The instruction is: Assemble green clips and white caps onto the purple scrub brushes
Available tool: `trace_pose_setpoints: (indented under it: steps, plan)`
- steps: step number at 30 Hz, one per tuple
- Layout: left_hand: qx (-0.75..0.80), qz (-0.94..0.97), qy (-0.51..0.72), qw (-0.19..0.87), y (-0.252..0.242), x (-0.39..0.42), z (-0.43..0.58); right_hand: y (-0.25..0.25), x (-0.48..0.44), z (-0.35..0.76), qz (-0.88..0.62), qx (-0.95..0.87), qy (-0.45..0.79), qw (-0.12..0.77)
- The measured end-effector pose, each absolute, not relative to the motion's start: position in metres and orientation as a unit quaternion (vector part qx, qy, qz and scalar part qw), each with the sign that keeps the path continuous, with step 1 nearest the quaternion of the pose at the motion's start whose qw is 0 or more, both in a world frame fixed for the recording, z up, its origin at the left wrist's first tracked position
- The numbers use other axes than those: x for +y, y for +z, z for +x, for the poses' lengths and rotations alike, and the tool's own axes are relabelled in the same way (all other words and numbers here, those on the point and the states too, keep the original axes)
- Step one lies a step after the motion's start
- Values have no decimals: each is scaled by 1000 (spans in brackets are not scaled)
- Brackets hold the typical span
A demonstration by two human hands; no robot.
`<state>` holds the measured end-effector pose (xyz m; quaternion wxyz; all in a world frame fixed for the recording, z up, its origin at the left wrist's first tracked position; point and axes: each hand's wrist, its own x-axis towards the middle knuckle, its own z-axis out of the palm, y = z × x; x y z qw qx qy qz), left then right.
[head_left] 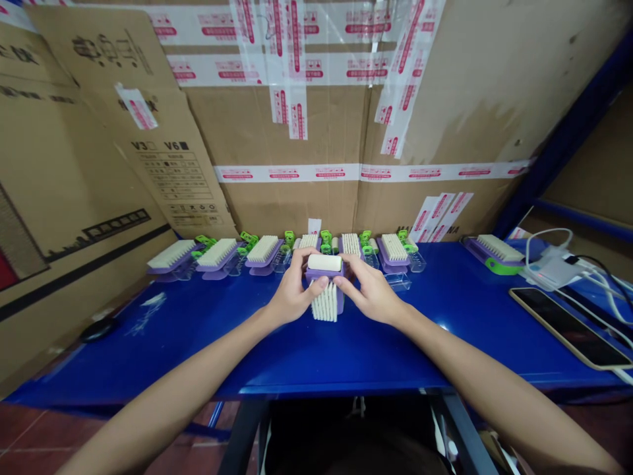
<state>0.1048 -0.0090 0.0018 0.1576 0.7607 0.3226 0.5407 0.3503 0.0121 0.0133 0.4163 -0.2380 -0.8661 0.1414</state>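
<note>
At the right of the blue table (386, 359), a phone (568, 328) is laid flat. Over the table's middle, a purple piece (325, 272) with a cream bar (325, 263) is gripped by the closed fingers of the left hand (291, 290) and right hand (373, 290); white bristles (324, 303) are seen just below the thumbs. Beyond, brushes (217, 253) are lined up with green parts (248, 239) between them, backed by taped cardboard (326, 128).
</note>
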Motion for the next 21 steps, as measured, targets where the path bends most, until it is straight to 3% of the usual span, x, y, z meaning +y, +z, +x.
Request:
trace_pose_setpoints:
  steps: [21]
  plan:
    - [318,765,538,156,-1,-6,102,12,12,349,-238,-862,156,420]
